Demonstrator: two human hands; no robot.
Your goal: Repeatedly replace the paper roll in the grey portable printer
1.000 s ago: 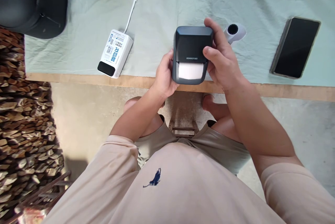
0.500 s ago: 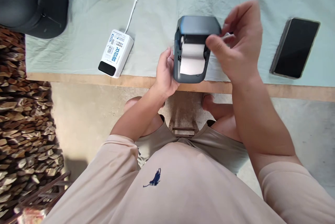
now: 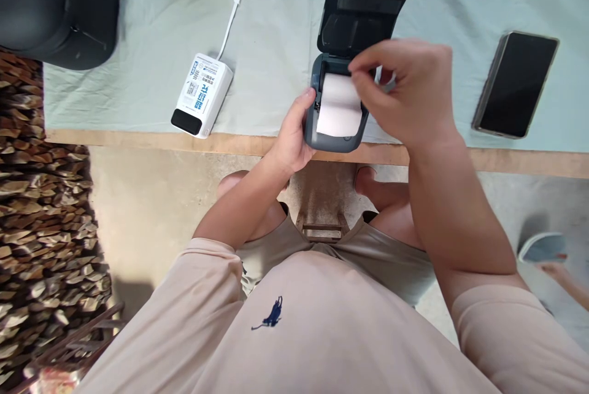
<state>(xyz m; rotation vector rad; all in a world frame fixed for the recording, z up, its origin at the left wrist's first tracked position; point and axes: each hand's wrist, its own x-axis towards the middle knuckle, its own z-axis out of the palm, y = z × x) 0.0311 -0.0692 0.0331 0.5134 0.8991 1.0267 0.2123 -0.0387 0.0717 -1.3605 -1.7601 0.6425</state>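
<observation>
A small dark grey label printer (image 3: 332, 143) sits at the table's front edge with its lid (image 3: 352, 32) swung up and back. Inside its bay rests a white paper roll (image 3: 339, 105), the loose end hanging toward me. My left hand (image 3: 293, 135) grips the printer's left side, thumb on the rim and the other fingers partly hidden beneath. Over the bay's right side, my right hand (image 3: 409, 96) has thumb and forefinger pinched at the roll's upper right edge. The hand covers that corner of the printer.
A white power bank (image 3: 205, 90) with a short cable (image 3: 229, 26) lies to the left. On the right is a black phone (image 3: 518, 84). A black case (image 3: 59, 7) occupies the far left corner. Another person's hand (image 3: 554, 269) shows at the lower right, near a shoe-like object (image 3: 543, 248).
The printer's lid has gone from partly closed to wide open. My right hand has moved from the lid's side to the paper roll. Another person's hand has appeared at the lower right.
</observation>
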